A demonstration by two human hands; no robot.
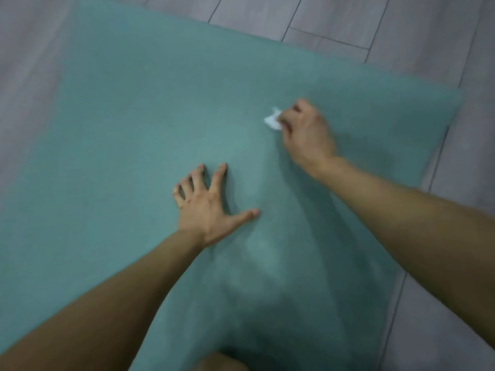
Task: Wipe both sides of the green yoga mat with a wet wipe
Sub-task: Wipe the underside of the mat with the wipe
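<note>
The green yoga mat point(134, 108) lies flat on the floor and fills most of the view. My right hand point(305, 132) grips a small crumpled white wet wipe point(273, 121) against the mat, not far from its far right corner. My left hand point(206, 202) rests on the mat's middle with fingers spread, fingertips and thumb touching the surface. Both forearms reach in from the bottom of the frame. The picture is somewhat blurred.
Grey wood-plank floor point(401, 36) surrounds the mat at the top, left and right. The mat's far edge runs diagonally from upper left to its right corner point(455, 95). A bit of my knee or leg point(219, 362) shows at the bottom edge.
</note>
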